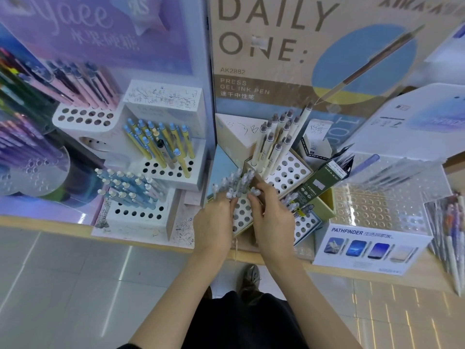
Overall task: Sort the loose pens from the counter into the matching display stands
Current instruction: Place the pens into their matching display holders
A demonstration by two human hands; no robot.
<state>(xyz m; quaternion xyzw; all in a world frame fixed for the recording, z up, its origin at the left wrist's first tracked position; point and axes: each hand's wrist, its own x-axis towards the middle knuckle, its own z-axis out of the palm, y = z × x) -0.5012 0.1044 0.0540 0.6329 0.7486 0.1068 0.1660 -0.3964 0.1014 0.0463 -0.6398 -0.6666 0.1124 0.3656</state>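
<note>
Pens pinched between left hand and right hand.

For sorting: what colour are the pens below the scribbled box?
Yellow pens with blue tops; head view.

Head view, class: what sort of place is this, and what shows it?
Likely a stationery shop: the DAILY ONE gel ink pen poster, a hole-punched display stand holding yellow pens, and a scribbled test pad.

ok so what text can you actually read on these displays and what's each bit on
"DAILY ONE:" on the beige poster
"AK2882" on the same poster
"PRESS GEL INK PEN" and "速干中性笔" on the same poster
"PATHFINDER" on the white card
"AIKA" on the green box
The purple poster script and other small print are too blurred to read
</note>
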